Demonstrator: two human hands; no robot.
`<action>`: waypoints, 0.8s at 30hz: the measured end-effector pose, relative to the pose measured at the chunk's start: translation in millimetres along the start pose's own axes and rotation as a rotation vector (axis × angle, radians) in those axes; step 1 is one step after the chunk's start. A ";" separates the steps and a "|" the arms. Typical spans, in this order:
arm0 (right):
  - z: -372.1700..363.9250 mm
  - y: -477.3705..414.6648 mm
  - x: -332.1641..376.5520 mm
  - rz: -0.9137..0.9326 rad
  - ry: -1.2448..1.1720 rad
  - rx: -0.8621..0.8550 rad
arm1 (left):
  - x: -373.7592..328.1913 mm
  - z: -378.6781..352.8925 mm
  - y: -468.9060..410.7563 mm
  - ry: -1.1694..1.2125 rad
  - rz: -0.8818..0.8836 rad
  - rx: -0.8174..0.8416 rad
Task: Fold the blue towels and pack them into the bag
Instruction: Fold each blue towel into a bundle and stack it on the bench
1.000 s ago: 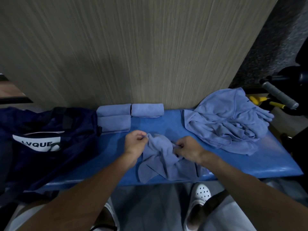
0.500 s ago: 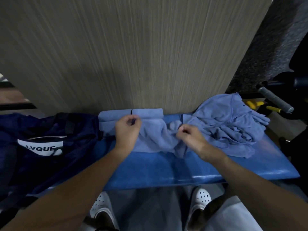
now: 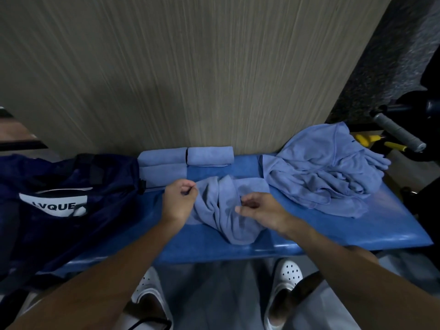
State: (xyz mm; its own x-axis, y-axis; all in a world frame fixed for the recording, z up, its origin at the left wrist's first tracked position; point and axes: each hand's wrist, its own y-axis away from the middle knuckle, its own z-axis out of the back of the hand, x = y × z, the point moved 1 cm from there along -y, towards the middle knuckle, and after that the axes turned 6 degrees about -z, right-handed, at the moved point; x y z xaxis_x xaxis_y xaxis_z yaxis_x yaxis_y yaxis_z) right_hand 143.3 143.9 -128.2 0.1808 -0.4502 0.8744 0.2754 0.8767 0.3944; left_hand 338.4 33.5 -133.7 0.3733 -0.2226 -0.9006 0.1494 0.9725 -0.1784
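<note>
Crumpled blue towel [image 3: 223, 210] at the middle of the bench [image 3: 333, 232], pinched at its sides by left hand [image 3: 178, 203] and right hand [image 3: 259, 208] (fingers curled). Folded towels [image 3: 164, 163] behind; unfolded pile [image 3: 321, 167] right; navy bag [image 3: 59, 182] left.

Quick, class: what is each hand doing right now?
Left hand: pinches the towel edge.
Right hand: pinches the same towel.
</note>
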 end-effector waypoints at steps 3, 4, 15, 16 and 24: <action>-5.2 -2.8 2.2 0.010 0.141 0.020 | -4.0 4.0 -1.3 0.016 0.000 0.009; -6.2 -2.7 5.1 0.016 0.160 0.012 | -7.1 6.2 -2.0 0.022 -0.001 0.012; 40.7 23.3 91.0 0.221 -0.047 -0.390 | -86.7 60.4 -30.4 0.119 -0.118 -0.053; 49.0 27.1 101.5 0.249 -0.072 -0.439 | -97.2 67.4 -33.2 0.122 -0.151 -0.070; 97.7 60.3 160.8 0.389 -0.357 -0.609 | -154.3 113.6 -40.4 0.229 -0.214 -0.227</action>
State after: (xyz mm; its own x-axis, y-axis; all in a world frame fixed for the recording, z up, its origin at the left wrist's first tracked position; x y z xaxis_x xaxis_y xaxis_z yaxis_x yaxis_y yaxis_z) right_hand 96.8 140.9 63.8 0.0853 0.0393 0.9956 0.7395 0.6671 -0.0897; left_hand 378.8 20.8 57.5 0.1379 -0.4261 -0.8941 -0.0140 0.9018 -0.4319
